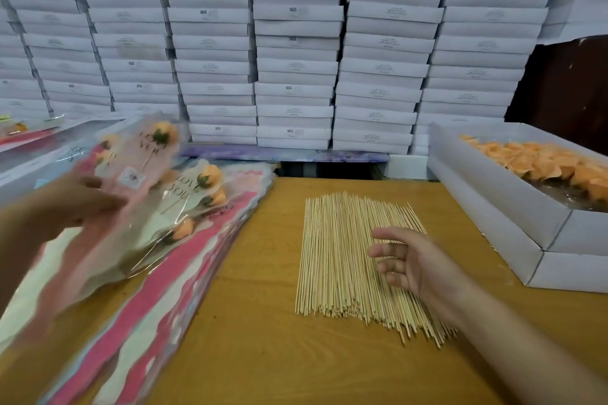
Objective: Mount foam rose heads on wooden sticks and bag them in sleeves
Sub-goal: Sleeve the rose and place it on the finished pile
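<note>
Yellow-brown wooden surface (250, 322). Centre: loose pile of thin wooden sticks (339, 260), lying roughly parallel, pointing away. Left: slanted stack of pink-and-cream sleeves (171, 293), bagged orange roses on top. Right: 2 stacked white boxes (513, 240); upper open, holding orange foam rose heads (539, 164).

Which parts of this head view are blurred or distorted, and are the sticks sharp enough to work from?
Head view: the left hand and the sleeved rose it holds are motion-blurred; the wooden sticks and right hand are sharp; wide-angle distortion bows the stacked white boxes near the edges; lighting is even, with mild glare on the sleeve.
</note>
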